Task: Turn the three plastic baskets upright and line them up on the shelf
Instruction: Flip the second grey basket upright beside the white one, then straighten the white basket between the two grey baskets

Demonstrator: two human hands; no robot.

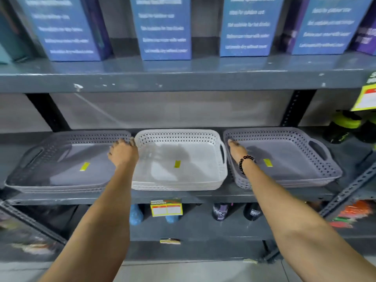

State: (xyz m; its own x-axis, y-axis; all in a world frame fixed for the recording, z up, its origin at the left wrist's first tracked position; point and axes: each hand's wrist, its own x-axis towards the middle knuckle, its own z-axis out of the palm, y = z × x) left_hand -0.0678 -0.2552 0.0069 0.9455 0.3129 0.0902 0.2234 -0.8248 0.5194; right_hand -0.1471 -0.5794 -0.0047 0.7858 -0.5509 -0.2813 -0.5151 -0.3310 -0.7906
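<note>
Three baskets sit upright in a row on the shelf (pixel 203 195). The left hand (pixel 122 152) has its fingers (pixel 122 141) curled over the far right rim of the left grey basket (pixel 61 159), beside the white basket (pixel 179 159). The right hand (pixel 236 150) lies with fingers flat and loose on the far left rim of the right grey basket (pixel 284 157).

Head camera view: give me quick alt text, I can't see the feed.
Three baskets sit upright in a row on the grey shelf: grey basket, white basket, grey basket. The left hand and right hand reach to the rims beside the white one.

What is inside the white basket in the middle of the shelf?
Inside the white basket, only a small yellow sticker on the floor is visible, plus shadows. The left hand covers a little of its left rim, so that corner is hidden.
</note>
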